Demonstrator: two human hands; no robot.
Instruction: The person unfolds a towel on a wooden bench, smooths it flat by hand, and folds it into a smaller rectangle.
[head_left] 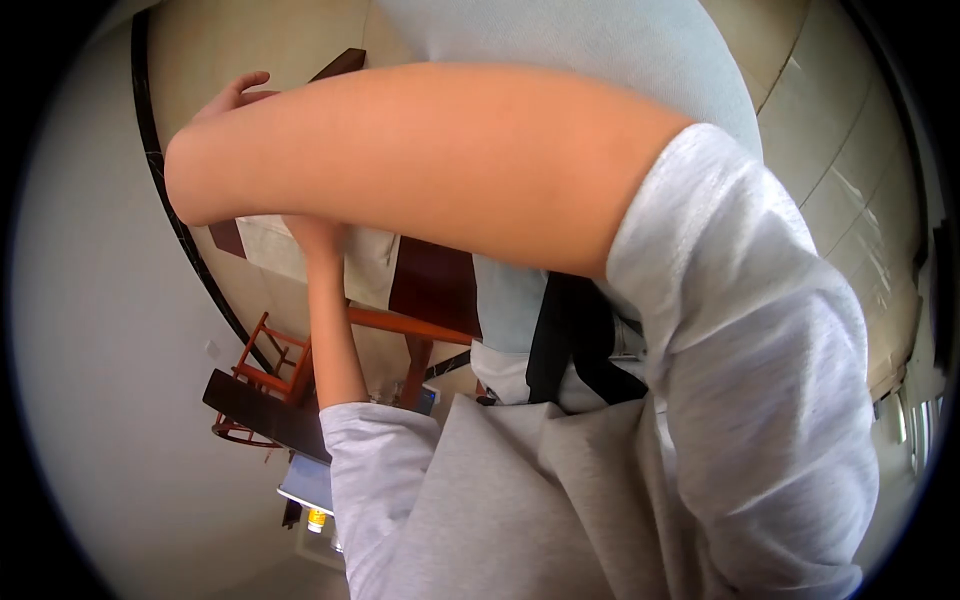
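Right across the upper view, my right forearm runs from the grey sleeve to the left. At its far end my right hand (238, 96) bends back, with two fingers partly visible, stretched out and apart; the rest hides behind the forearm. Below, my left hand (312, 232) lies at an off-white cloth (368, 268); its fingers are hidden behind the right forearm, so its grip cannot be made out. The cloth rests over a dark red-brown surface (432, 285).
A pale blue-grey fabric-covered form (600, 40) is at the top. Orange-brown wooden furniture (275, 365), a dark plank-like edge (265, 412) and a small yellow-labelled container (316, 519) are at lower left. Black straps (555, 340) hang near my grey shirt. Beige tiles (800, 130) cover the floor.
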